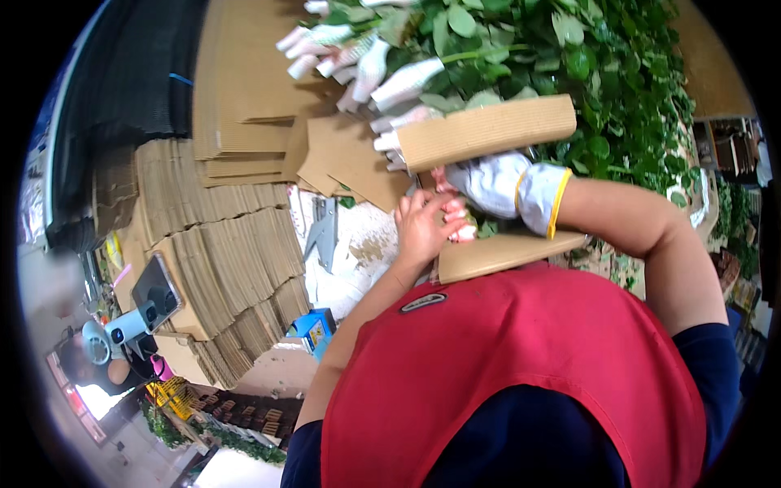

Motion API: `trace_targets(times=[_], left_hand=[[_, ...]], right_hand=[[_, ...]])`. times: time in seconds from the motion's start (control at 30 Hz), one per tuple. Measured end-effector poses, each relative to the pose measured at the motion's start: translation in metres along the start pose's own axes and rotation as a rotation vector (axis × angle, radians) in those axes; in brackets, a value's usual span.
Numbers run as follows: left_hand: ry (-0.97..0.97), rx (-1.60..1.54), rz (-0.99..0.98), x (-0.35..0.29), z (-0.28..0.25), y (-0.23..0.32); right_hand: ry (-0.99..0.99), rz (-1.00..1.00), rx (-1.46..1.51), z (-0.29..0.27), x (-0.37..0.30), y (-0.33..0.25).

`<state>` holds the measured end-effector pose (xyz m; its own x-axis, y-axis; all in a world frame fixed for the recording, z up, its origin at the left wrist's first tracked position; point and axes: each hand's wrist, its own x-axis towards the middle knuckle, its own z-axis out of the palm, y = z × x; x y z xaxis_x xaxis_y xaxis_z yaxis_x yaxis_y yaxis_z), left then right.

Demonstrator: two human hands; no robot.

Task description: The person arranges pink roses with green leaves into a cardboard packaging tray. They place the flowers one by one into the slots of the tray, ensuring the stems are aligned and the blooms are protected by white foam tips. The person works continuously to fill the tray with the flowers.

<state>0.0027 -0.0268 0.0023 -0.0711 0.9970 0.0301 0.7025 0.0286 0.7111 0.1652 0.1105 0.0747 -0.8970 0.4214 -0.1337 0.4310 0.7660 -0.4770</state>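
1. Where the picture starts on the left side, a dark phone point(156, 293) sits on a small stand beside a light blue fan point(102, 340).
2. Next to them, many flat brown cardboard sheets point(236, 260) lie in tall stacks that lean and spread like a deck of cards.
3. More flat cardboard point(244, 81) is piled higher up, near the top of the picture.
4. A grey metal stapler point(325, 232) lies on a messy white table top point(358, 244), just beside the stacks.
5. A small blue box point(313, 327) sits lower down, near the person's arm.
6. The left hand point(427, 224) is bare, and its fingers are curled tight around some pink flower buds point(464, 232), though the buds are partly hidden and hard to see well.
7. The right hand point(496, 183) wears a white glove with a yellow cuff, and it presses down on the bunch just beside the left hand; its fingers look bent over the stems, but I cannot tell how tight they are.
8. A brown ribbed cardboard wrap point(488, 130) goes around the bunch, with one edge above the hands and one edge below them.
9. White paper-covered flower heads point(390, 81) stick out to the left of the wrap.
10. Lots of green leaves point(586, 73) fill the top right.
11. A red vest point(521, 374) fills the bottom.
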Motion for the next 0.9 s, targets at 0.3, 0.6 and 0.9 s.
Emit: trace_targets(times=[0.3,0.6,0.9], left_hand=[[0.015,0.059,0.008,-0.001,0.000,-0.002],[0.076,0.003,-0.027,-0.010,-0.001,0.002],[0.070,-0.084,-0.036,-0.009,0.015,-0.010]], right_hand=[[0.090,0.030,-0.218,-0.106,0.011,-0.046],[0.305,-0.187,0.144,-0.146,0.235,-0.144],[0.330,0.385,0.215,-0.100,0.312,-0.142]])
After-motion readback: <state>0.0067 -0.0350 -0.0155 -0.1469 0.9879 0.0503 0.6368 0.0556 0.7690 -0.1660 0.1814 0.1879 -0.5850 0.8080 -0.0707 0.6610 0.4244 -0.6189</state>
